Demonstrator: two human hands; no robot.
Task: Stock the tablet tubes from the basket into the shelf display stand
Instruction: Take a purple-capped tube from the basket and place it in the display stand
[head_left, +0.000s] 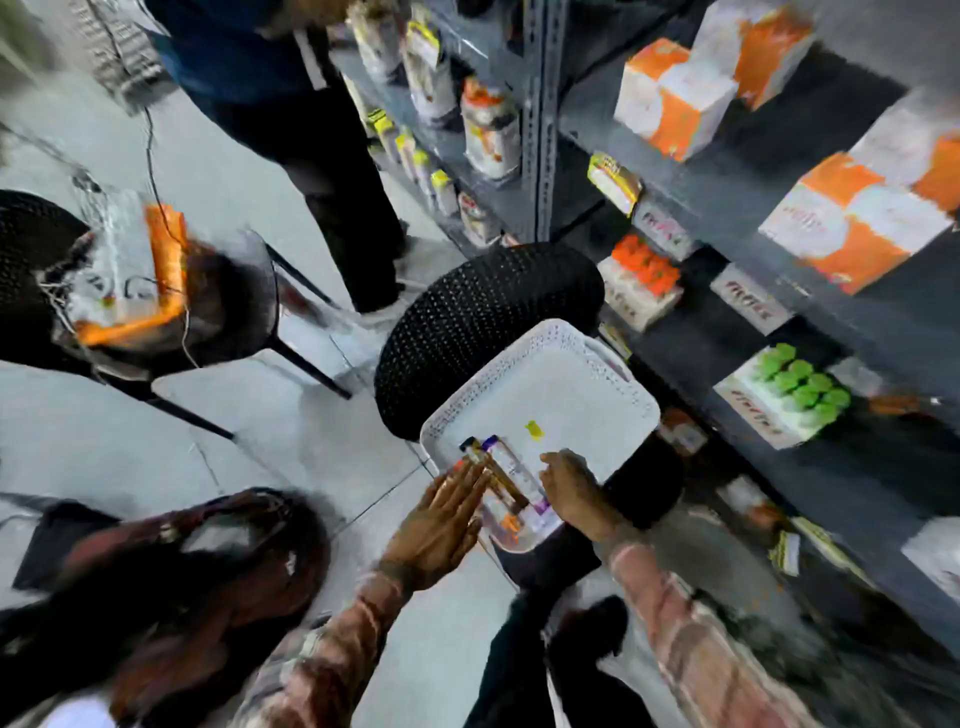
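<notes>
A white perforated basket rests on a black chair beside the dark shelf unit. A few tablet tubes lie at the basket's near end, and a small yellow item lies further in. My left hand lies flat with its fingers spread, fingertips against the tubes from the left. My right hand is curled at the tubes' right side; blur hides whether it grips one. On the shelf stand display stands with orange-capped tubes and green-capped tubes.
Orange and white boxes fill the upper shelves. Another person in dark trousers stands by the shelf's left end. A second black chair on the left carries a wrapped orange pack. Long hair hangs at lower left.
</notes>
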